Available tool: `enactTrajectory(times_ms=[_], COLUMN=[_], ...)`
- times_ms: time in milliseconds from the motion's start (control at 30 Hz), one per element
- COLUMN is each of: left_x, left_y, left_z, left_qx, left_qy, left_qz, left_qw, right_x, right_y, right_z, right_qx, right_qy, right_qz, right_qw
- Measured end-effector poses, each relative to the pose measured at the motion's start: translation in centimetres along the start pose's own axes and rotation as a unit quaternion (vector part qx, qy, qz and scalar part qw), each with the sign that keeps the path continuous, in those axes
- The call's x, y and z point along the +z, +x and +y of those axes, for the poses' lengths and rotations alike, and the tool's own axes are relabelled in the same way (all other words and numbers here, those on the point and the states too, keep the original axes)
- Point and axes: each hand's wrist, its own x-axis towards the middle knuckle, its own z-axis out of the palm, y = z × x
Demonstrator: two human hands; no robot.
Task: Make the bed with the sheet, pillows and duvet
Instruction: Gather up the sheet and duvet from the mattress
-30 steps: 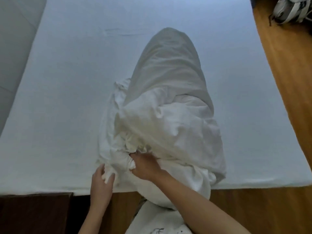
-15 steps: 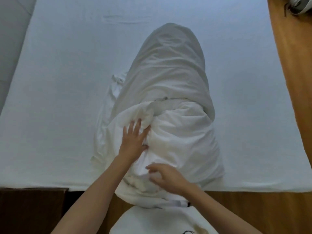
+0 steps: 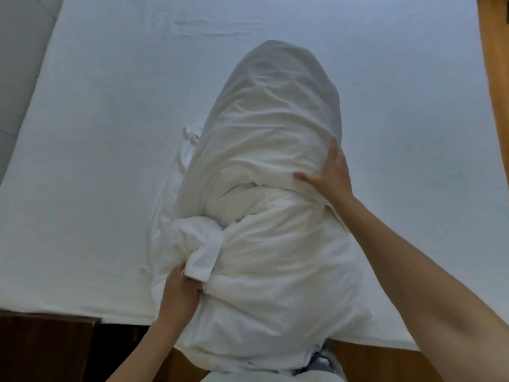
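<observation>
A bunched white duvet [image 3: 264, 188] lies in a long heap down the middle of the bed, partly inside its cover, its near end hanging over the bed's front edge. The white sheet [image 3: 96, 133] is spread flat over the mattress. My left hand [image 3: 179, 290] grips a fold of the cover at the heap's near left side. My right hand [image 3: 330, 175] rests flat against the heap's right flank, fingers straight and thumb spread. No pillow is in view.
A dark wooden piece [image 3: 46, 346] sits at the bed's near left corner. Wooden floor [image 3: 495, 78] runs along the right side and at the front. A grey surface [image 3: 19, 51] lies left of the mattress.
My left hand has dropped from the heap's top to its near left side and taken hold of a fold. My right hand has moved from the near end up to the right flank.
</observation>
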Motion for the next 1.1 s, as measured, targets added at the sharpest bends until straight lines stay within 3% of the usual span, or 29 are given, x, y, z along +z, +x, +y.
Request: enactTrajectory(times_ms=[100,200,233,300,400,467,533,600,700,800,933,1100], left_x=[0.6,-1.2,-2.5,-5.3,-9.0,-10.2,-10.3,-8.8,-4.3,-0.6,1.6,2.8], left_y=[-1.2,-1.0,-0.8,-0.3,2.7,7.3,13.1,18.2,22.1,23.4,24.9,26.1], left_z=[-1.0,-0.6,-0.3,0.4,1.1,0.8,-0.4,-3.0,-8.5,-11.1,-12.3,-14.8], left_qx=[-0.092,-0.063,-0.046,-0.034,-0.017,-0.005,-0.048,-0.156,-0.303,-0.331,-0.335,-0.357], left_qy=[-0.054,-0.079,-0.100,-0.180,-0.255,-0.249,-0.235,-0.248,-0.293,-0.343,-0.307,-0.227], left_qz=[-0.045,-0.080,-0.059,0.060,0.245,0.279,0.245,0.173,0.048,-0.014,-0.050,-0.128], left_qw=[0.993,0.992,0.992,0.981,0.935,0.927,0.939,0.940,0.906,0.879,0.889,0.897], right_x=[1.8,5.6,6.9,9.4,13.1,15.4,17.5,19.2,19.4,17.1,14.6,11.4], right_y=[3.9,4.7,4.2,2.7,0.3,-1.1,-2.1,-2.5,-2.1,-1.4,-1.9,-1.4], right_z=[-1.5,-2.1,-2.4,-3.7,-7.2,-9.8,-12.0,-13.2,-13.0,-11.1,-6.5,0.9], right_qx=[0.019,0.008,-0.007,-0.040,-0.109,-0.160,-0.199,-0.204,-0.182,-0.173,-0.177,0.058], right_qy=[0.062,0.006,0.008,0.045,0.060,0.043,0.031,0.021,0.030,0.048,0.030,0.040], right_qz=[-0.064,-0.062,-0.041,-0.020,-0.037,-0.062,-0.086,-0.120,-0.168,-0.177,-0.044,0.136], right_qw=[0.996,0.998,0.999,0.998,0.992,0.984,0.976,0.971,0.968,0.968,0.983,0.988])
